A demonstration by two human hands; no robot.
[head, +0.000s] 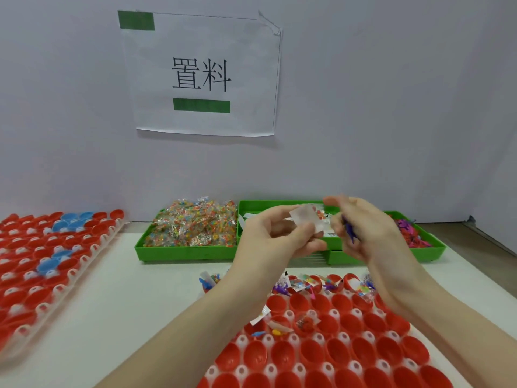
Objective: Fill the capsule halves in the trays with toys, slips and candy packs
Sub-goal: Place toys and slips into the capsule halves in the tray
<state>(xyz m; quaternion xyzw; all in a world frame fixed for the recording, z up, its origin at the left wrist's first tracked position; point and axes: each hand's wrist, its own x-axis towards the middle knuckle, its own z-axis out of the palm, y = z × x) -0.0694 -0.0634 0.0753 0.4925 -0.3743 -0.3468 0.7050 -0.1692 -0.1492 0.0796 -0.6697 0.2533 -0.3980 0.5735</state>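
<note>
Both hands are raised above the near tray (321, 359) of red capsule halves. My left hand (275, 236) pinches a white paper slip together with a clear candy pack (306, 217). My right hand (363, 228) curls round a small purple toy (348, 231) and touches the pack. The tray's far row holds toys, slips and candy; two halves in the third row (279, 323) are also filled. The other halves near me are bare.
Three green bins stand at the back: candy packs (190, 228) on the left, slips (251, 217) in the middle, pink and purple toys (411, 233) on the right. A second tray (42, 261) of red and blue capsule halves lies at the left. A paper sign hangs on the wall.
</note>
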